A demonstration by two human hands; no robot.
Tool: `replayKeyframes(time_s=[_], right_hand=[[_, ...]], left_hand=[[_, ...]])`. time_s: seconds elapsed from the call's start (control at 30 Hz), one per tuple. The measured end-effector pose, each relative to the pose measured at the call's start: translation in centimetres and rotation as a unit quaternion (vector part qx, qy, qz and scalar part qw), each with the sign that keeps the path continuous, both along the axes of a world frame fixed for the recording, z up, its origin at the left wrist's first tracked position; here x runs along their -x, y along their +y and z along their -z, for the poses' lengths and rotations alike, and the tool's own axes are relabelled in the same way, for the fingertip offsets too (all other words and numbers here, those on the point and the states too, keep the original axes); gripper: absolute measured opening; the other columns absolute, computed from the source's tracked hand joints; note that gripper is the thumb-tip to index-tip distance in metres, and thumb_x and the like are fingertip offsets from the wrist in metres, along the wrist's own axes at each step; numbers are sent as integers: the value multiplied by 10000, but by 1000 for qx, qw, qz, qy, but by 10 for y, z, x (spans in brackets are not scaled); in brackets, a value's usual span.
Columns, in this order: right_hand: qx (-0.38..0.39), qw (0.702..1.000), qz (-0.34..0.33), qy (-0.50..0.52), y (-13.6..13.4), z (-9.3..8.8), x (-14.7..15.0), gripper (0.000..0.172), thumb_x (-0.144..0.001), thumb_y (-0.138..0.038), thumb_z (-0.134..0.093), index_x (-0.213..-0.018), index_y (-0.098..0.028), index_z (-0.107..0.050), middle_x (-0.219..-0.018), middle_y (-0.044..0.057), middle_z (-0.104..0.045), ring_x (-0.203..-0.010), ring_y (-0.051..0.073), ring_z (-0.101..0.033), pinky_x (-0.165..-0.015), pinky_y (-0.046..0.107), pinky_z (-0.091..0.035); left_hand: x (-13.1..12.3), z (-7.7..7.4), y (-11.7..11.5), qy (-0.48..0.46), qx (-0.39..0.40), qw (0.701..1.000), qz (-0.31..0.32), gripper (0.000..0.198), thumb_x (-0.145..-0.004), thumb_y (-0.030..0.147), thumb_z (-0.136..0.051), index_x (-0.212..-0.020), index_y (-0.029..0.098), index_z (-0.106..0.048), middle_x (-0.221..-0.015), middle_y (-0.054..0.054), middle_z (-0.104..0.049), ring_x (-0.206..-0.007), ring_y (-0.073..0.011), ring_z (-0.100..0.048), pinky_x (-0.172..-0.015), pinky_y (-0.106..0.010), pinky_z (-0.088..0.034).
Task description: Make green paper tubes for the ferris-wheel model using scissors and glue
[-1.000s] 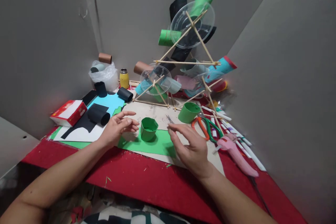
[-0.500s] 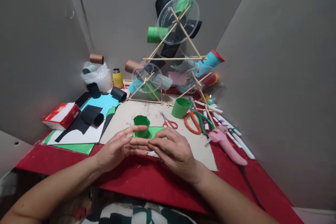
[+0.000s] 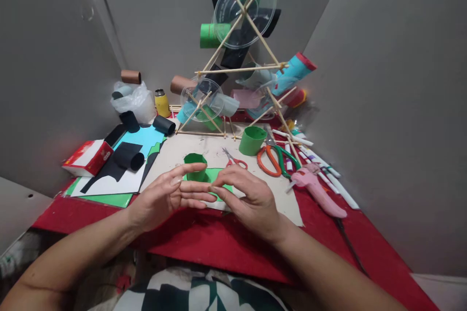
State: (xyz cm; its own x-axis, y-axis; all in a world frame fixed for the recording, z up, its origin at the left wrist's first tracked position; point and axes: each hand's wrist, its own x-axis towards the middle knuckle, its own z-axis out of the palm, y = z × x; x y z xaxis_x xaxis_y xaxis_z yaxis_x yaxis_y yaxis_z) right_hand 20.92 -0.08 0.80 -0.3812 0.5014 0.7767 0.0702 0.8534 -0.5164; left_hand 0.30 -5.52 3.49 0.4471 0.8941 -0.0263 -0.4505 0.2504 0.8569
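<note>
My left hand [image 3: 164, 194] is held palm up and to the side, its fingers stretched out and apart. The thumb and forefinger of my right hand [image 3: 251, 199] pinch together at the left fingertips; whatever is between them is too small to make out. Just behind my left fingers stands a green paper tube [image 3: 196, 167]. A flat green sheet [image 3: 219, 175] lies beneath and behind the fingertips. Another green tube [image 3: 251, 142] stands farther back, near small red-handled scissors [image 3: 237, 162].
Stick frames with clear discs and paper tubes [image 3: 243, 14] rise at the back. To the right lie large scissors [image 3: 269, 161], a pink glue gun [image 3: 319, 193] and white markers [image 3: 339, 189]. At left are a red box [image 3: 88, 158], black tubes [image 3: 129, 156] and coloured sheets [image 3: 144, 143].
The view has tilted slightly downward, so the back objects sit higher. My left fingers are spread a little more, and my right thumb and forefinger have come to the left fingertips.
</note>
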Motion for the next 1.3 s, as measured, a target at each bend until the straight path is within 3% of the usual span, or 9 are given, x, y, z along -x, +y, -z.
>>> replayKeyframes(time_s=[0.43, 0.53, 0.63, 0.7, 0.8, 0.87, 0.97, 1.17, 1.3], right_hand=[[-36, 999, 26, -14, 3, -7, -6, 145, -963, -177, -499, -823, -211, -487, -758, 8, -549, -726, 160, -541, -678, 288, -465], [-13, 996, 92, -10, 9, -6, -9, 155, -983, -211, -473, -828, -207, -485, -762, 15, -542, -717, 163, -535, -674, 289, -458], [9, 988, 139, -67, 20, -2, -11, 199, -988, -243, -464, -808, -192, -530, -770, 40, -582, -721, 183, -560, -672, 304, -454], [20, 979, 144, -144, 27, 2, -11, 241, -983, -242, -473, -782, -175, -587, -763, 62, -625, -723, 205, -594, -670, 319, -460], [35, 953, 134, -268, 31, 11, -6, 233, -960, -208, -508, -822, -135, -680, -813, 113, -698, -791, 255, -653, -730, 361, -490], [42, 935, 127, -328, 30, 17, -2, 209, -932, -224, -569, -1017, -86, -701, -1020, 178, -722, -978, 311, -657, -861, 421, -491], [56, 911, 120, -391, 27, 27, 5, 561, -892, -322, -645, -1347, -12, -539, -1400, 260, -543, -1306, 383, -483, -1063, 522, -381], [74, 875, 101, -467, 25, 41, 11, 723, -915, -449, -573, -1444, 21, -426, -1504, 267, -411, -1428, 379, -328, -1155, 589, -232], [74, 868, 101, -481, 24, 38, 10, 720, -932, -479, -531, -1445, 15, -429, -1514, 262, -398, -1433, 374, -318, -1161, 596, -209]], left_hand=[[-6, -38, 1, 16, 61, 998, 27, 597, -858, 425, -608, -1356, 111, -511, -1213, -199, -695, -1102, -342, -674, -912, -388, -507], [-2, -51, -3, 38, 7, 999, -6, 524, -877, 430, -597, -1313, 141, -569, -1173, -162, -724, -1033, -297, -710, -841, -338, -548], [6, -55, -4, 137, -115, 980, -87, 354, -891, 340, -635, -1219, 207, -644, -929, -58, -787, -826, -208, -744, -749, -288, -567], [11, -48, 1, 273, -210, 927, -148, 229, -885, 244, -659, -1109, 214, -693, -777, -16, -769, -741, -171, -725, -748, -286, -566], [18, -29, 17, 483, -361, 772, -199, 172, -890, 238, -649, -1039, 179, -710, -900, -67, -764, -828, -188, -713, -788, -318, -561], [20, -17, 29, 551, -462, 673, -175, 275, -897, 262, -628, -1152, 163, -663, -1139, -130, -723, -1085, -245, -663, -976, -416, -506], [18, -6, 44, 635, -521, 560, -111, 501, -927, 358, -577, -1370, 132, -514, -1436, -197, -528, -1398, -312, -412, -1138, -520, -343], [-5, -9, 59, 745, -509, 430, 18, 684, -952, 497, -483, -1505, 123, -334, -1587, -185, -305, -1490, -330, -216, -1192, -538, -219], [-11, -11, 68, 771, -496, 396, 44, 693, -958, 557, -417, -1513, 153, -322, -1595, -166, -300, -1488, -339, -216, -1182, -547, -214]])
